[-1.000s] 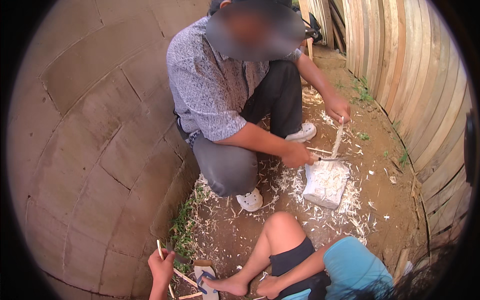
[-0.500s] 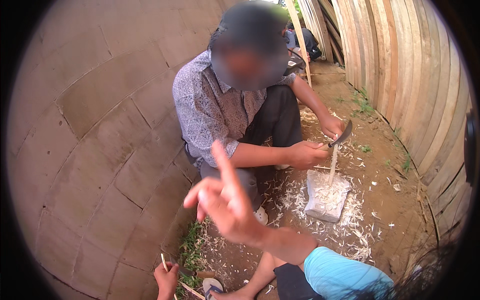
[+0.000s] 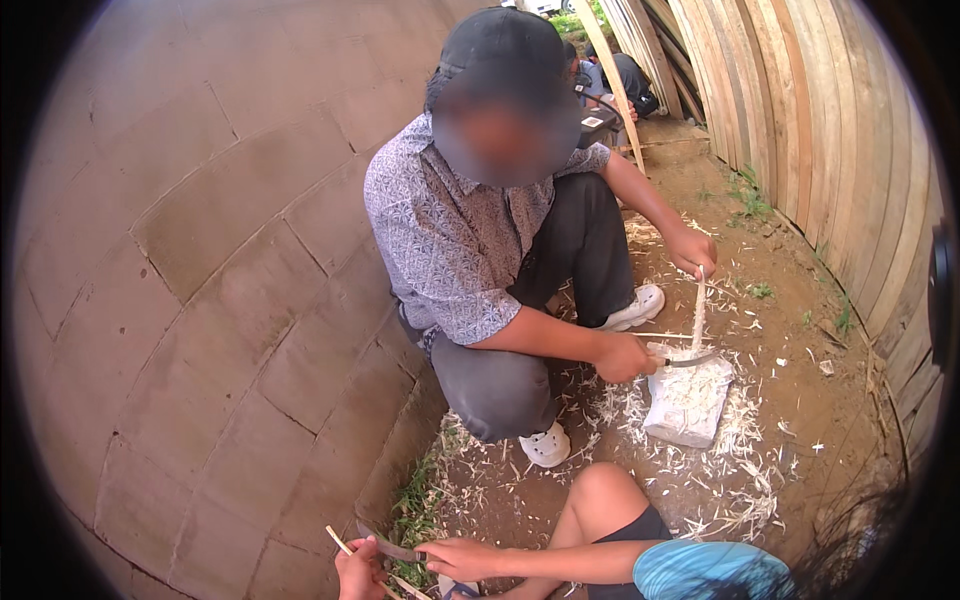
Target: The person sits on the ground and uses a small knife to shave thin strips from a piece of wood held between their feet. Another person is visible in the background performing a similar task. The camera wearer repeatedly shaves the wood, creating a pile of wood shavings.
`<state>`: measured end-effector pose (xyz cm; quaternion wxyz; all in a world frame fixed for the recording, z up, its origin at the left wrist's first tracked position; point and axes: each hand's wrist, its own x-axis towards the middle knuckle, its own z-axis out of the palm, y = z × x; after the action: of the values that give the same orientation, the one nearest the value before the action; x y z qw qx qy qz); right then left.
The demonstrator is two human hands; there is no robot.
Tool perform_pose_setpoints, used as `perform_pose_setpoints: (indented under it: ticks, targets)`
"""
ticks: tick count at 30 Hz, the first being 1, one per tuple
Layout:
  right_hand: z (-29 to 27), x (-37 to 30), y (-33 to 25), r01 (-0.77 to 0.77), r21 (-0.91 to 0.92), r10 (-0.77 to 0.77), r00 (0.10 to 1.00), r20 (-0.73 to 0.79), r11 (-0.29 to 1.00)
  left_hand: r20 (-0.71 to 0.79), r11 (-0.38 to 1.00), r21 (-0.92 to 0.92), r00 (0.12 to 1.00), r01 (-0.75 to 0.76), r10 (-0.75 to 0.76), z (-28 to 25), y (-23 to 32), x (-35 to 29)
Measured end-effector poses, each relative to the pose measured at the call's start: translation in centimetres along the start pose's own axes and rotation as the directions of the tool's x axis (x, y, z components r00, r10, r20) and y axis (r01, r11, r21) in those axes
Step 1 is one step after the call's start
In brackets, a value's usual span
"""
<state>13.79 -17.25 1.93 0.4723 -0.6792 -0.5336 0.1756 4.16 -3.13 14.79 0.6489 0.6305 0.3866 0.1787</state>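
Low in the view, my left hand point(image 3: 357, 573) is closed around a thin pale wooden stick point(image 3: 336, 537). My right hand point(image 3: 462, 559) comes across from the right below a blue sleeve, its fingers closed on the handle end of a knife point(image 3: 398, 550). The blade points left and lies close against my left hand; whether it touches the stick cannot be made out. Across from me a crouching co-worker grips a curved knife point(image 3: 690, 361) in one hand. The co-worker's other hand steadies an upright wooden stick point(image 3: 699, 315) on a pale stone block point(image 3: 682, 430).
Wood shavings point(image 3: 735, 500) litter the dirt around the block. A block wall point(image 3: 220, 350) rises on the left, and planks point(image 3: 820, 130) line the right side. Grass point(image 3: 420, 500) grows along the wall's foot. Another person crouches farther back.
My right hand, raised with a finger extended before, has dropped to the knife beside my left hand. The co-worker's curved knife has moved down the upright stick to the block.
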Motion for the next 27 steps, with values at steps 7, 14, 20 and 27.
perform_pose_setpoints:
  ticks: [7, 14, 20, 27]
  targets:
    - [1.5, -2.4, 0.5, -0.161, 0.386, 0.173, 0.985, 0.005, 0.908, 0.123, 0.995, -0.023, 0.988, 0.098, -0.094, -0.4, -2.1, 1.2]
    - [3.8, -3.7, 1.7, -0.508, 0.861, 0.416, 0.789, 0.453, 0.025, 0.21, 0.983, -0.121, 0.971, 0.138, -0.11, 0.4, -2.5, 1.9]
    - [3.2, -3.5, 0.6, -0.579, 0.763, 0.22, 0.735, 0.641, -0.289, 0.253, 0.969, -0.14, 0.954, 0.202, -0.162, 1.0, -3.2, 2.0]
    - [3.1, -3.6, 0.8, -0.648, 0.762, 0.293, 0.726, 0.622, -0.014, 0.138, 0.978, -0.179, 0.987, 0.104, -0.08, 0.8, -3.2, 1.7]
